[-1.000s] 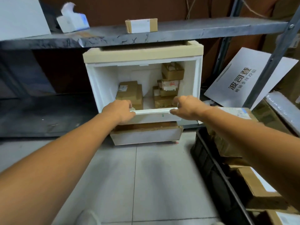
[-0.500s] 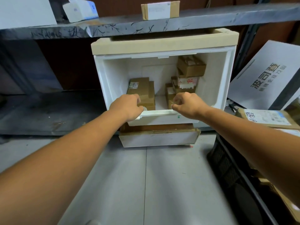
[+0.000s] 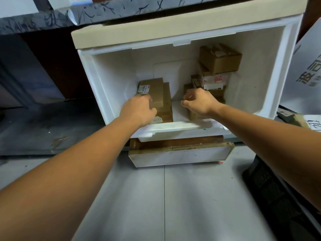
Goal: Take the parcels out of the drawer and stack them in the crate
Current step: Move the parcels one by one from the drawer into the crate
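Reaching into the white drawer, the left hand rests on brown parcels at 9 o'clock (grip hidden); the right hand hovers loosely curled, empty, before the 3 o'clock stack.

hands off rim – now inside drawer | left hand on parcel | camera closer
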